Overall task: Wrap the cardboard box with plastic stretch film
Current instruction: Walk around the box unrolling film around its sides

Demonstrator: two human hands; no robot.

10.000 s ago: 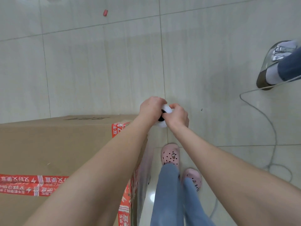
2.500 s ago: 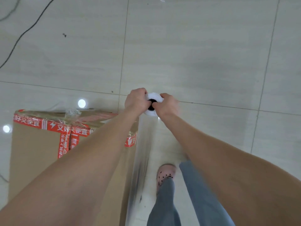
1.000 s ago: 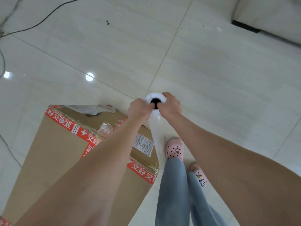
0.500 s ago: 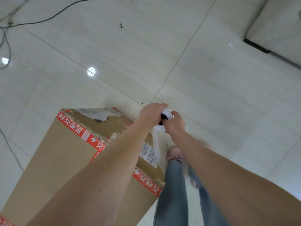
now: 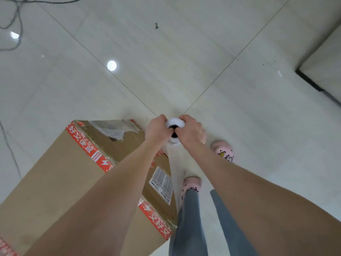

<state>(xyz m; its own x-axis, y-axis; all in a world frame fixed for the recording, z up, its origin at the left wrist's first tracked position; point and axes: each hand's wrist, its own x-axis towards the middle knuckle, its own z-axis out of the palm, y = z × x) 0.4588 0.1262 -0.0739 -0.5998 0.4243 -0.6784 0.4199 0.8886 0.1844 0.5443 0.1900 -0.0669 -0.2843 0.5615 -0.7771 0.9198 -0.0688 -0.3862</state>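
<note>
Cardboard box (image 5: 60, 182), red-taped, stands on the tiled floor (image 5: 184, 61) at lower left. Left hand (image 5: 158, 129) and right hand (image 5: 191, 131) both grip the stretch film roll (image 5: 175, 122) beside its corner, film (image 5: 175, 167) hanging below it.

The pale tiled floor (image 5: 239, 117) shows a round light spot (image 5: 111, 65). Dark cables (image 5: 18, 17) lie far left of it, pink shoes (image 5: 224, 152) lower right.

The pale glossy tiled floor (image 5: 239, 117) spreads under me; a brown cardboard box with red tape (image 5: 60, 182) stands on it at my left; my pink perforated clogs (image 5: 223, 152) are planted just beside it; black cables (image 5: 16, 19) trail well apart.
</note>
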